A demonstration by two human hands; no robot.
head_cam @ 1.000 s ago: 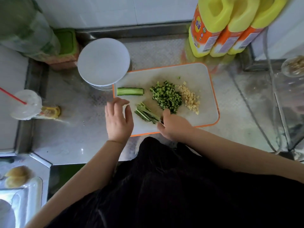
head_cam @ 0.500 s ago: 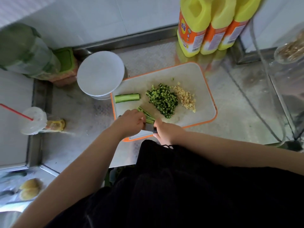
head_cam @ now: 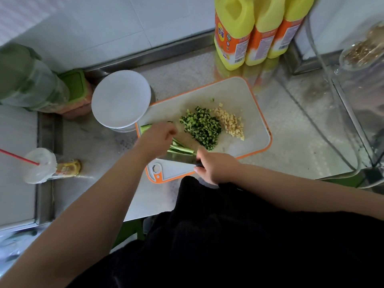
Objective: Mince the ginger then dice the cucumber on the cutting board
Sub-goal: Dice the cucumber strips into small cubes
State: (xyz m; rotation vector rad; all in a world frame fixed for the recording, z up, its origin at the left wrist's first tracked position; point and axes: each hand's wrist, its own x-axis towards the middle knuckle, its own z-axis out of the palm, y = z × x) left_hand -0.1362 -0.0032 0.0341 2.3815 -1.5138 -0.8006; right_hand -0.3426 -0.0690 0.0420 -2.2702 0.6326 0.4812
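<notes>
clothing: black garment (head_cam: 239, 235) | arms: bare, no sleeves visible | hands: bare, no gloves

Three yellow bottles (head_cam: 257, 30), two hands (head_cam: 212, 168).

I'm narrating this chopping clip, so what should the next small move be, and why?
Probably gather the cucumber strips under the left hand and cut across them with the knife held in the right hand: they are still long beside the diced cucumber.

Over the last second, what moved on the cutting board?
The left hand moved from the board's edge onto the cucumber strips. The right hand keeps holding the knife. Diced cucumber and minced ginger stayed put.
</notes>
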